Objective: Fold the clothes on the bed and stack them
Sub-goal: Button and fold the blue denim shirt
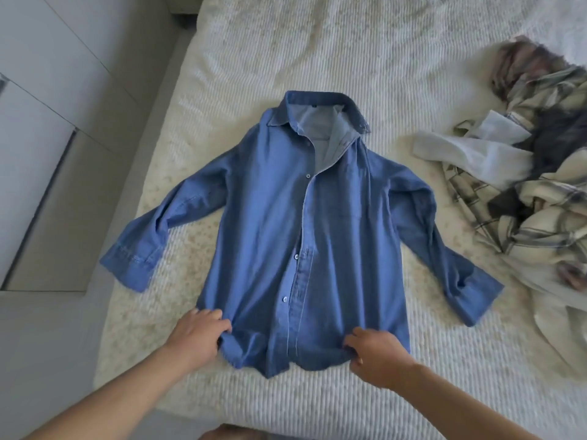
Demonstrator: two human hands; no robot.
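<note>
You're laying out the blue shirt [295, 223] flat on the bed [317, 58] — left hand [198, 333] and right hand [376, 357] each pinch its hem — next, fold a sleeve inward.

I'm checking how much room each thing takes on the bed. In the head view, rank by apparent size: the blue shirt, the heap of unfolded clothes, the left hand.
1. blue shirt
2. heap of unfolded clothes, partly cut off at the frame edge, so unsure
3. left hand
</note>
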